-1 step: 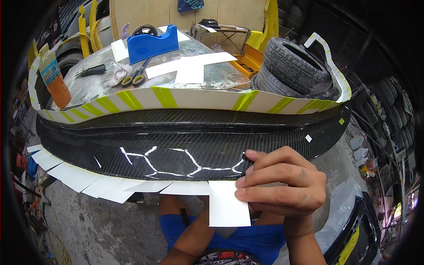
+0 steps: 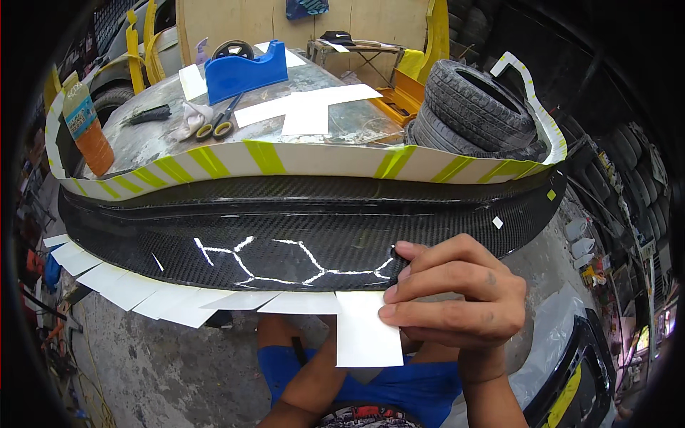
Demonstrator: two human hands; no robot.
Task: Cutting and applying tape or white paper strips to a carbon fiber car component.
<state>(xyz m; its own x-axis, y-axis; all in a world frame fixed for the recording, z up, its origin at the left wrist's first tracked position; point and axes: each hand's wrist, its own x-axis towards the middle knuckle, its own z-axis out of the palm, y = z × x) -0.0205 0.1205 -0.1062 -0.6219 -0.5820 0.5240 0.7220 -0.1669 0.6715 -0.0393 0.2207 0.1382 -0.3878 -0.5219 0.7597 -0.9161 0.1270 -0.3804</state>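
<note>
A glossy black carbon-fibre panel (image 2: 271,235), long and curved, lies across the view in front of me. White paper pieces (image 2: 182,303) overlap in a row along its near edge on the left, jutting out below. My right hand (image 2: 464,292) is closed at that edge right of centre, with bent fingers against a rectangular white paper piece (image 2: 367,332) that hangs down from the edge. One digit rests on the panel's top face. My left forearm (image 2: 310,389) reaches up behind the panel and papers, which hide my left hand and its fingers.
A white strip with yellow-green tape (image 2: 335,158) stands along the panel's far edge. Beyond it are a blue tape dispenser (image 2: 246,71), scissors (image 2: 221,125), white paper sheets (image 2: 307,114), a bottle of orange liquid (image 2: 89,132) and stacked tyres (image 2: 478,107). A black part (image 2: 571,371) lies lower right.
</note>
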